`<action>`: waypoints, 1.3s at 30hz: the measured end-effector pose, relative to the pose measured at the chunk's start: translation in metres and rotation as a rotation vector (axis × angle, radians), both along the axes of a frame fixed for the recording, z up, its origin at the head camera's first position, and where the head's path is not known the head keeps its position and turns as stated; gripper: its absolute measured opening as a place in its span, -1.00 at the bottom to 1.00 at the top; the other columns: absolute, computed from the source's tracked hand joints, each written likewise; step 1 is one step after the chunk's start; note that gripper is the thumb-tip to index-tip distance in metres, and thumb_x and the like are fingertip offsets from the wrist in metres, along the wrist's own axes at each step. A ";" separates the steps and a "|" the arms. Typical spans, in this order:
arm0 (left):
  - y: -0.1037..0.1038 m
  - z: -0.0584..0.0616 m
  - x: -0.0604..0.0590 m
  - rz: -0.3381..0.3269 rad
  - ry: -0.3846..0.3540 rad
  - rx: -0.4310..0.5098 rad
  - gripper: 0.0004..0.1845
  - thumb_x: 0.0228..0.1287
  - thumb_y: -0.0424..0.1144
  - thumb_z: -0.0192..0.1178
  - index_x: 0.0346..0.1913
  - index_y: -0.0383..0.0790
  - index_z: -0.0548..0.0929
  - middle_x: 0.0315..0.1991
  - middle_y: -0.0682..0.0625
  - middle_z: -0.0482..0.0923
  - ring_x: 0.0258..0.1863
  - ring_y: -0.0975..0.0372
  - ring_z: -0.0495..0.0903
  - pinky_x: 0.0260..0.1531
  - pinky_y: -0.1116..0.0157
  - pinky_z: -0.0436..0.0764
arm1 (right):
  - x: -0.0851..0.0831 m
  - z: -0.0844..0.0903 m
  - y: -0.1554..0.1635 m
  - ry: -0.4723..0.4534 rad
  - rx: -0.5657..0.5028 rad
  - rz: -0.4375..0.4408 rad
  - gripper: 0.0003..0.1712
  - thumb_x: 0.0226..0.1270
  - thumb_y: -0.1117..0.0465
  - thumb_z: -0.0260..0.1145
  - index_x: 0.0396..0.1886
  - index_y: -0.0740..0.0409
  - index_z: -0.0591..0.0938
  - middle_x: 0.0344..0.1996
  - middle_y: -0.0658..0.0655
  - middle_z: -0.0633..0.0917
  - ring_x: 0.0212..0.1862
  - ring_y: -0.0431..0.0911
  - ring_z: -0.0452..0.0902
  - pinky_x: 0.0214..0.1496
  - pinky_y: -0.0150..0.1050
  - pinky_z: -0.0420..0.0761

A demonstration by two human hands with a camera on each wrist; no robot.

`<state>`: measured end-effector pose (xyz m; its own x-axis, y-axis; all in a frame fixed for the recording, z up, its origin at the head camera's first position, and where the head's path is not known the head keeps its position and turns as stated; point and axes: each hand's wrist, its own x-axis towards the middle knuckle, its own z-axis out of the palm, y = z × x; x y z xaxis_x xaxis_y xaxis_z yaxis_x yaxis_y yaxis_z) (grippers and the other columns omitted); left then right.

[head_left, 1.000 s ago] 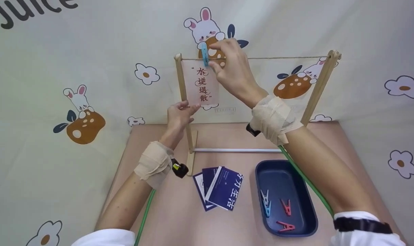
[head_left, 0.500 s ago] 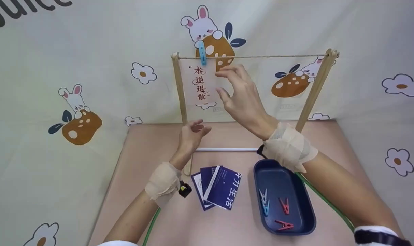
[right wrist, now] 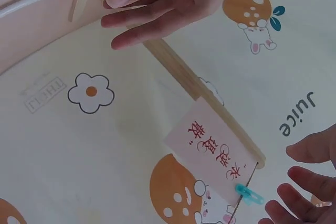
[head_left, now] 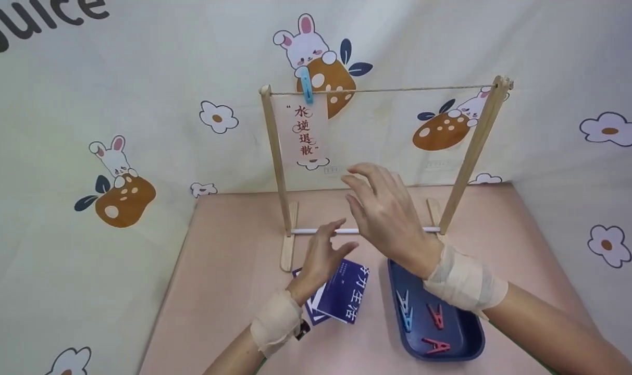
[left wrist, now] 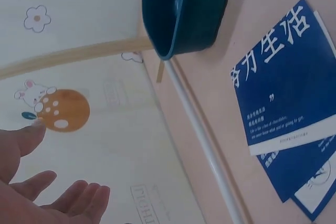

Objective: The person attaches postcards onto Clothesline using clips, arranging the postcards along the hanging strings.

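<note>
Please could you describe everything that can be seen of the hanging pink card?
The card is pale pink, rectangular, taller than wide, and looks like paper. Four red characters run down it in a column, between quotation marks. It hangs upright, a blue clip pinching its top edge to the string. In the head view it is beside the left post; contact is unclear. The left hand and right hand are clear of it.

Soft light is falling evenly around the right hand (head_left: 391,216). Below it, the tray (head_left: 422,329) is casting faint shadow.
</note>
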<state>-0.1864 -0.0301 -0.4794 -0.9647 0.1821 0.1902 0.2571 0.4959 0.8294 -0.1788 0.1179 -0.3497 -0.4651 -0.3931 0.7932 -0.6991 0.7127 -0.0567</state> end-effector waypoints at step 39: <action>0.074 -0.106 0.089 -0.301 -0.214 -0.022 0.21 0.01 0.08 0.53 0.61 -0.14 0.00 0.58 -0.31 -0.02 0.56 -0.15 0.09 0.51 -0.06 0.24 | 0.048 -0.182 0.092 -0.224 0.222 -0.350 -0.50 0.11 0.26 0.50 0.04 0.40 0.64 0.00 0.36 0.63 -0.12 0.14 0.61 -0.28 -0.08 0.61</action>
<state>-0.0978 0.0434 -0.5851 -0.8848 0.4657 -0.0172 0.2161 0.4426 0.8703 -0.1312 0.2100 -0.5318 -0.7502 -0.3308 0.5725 -0.4027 0.9153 0.0012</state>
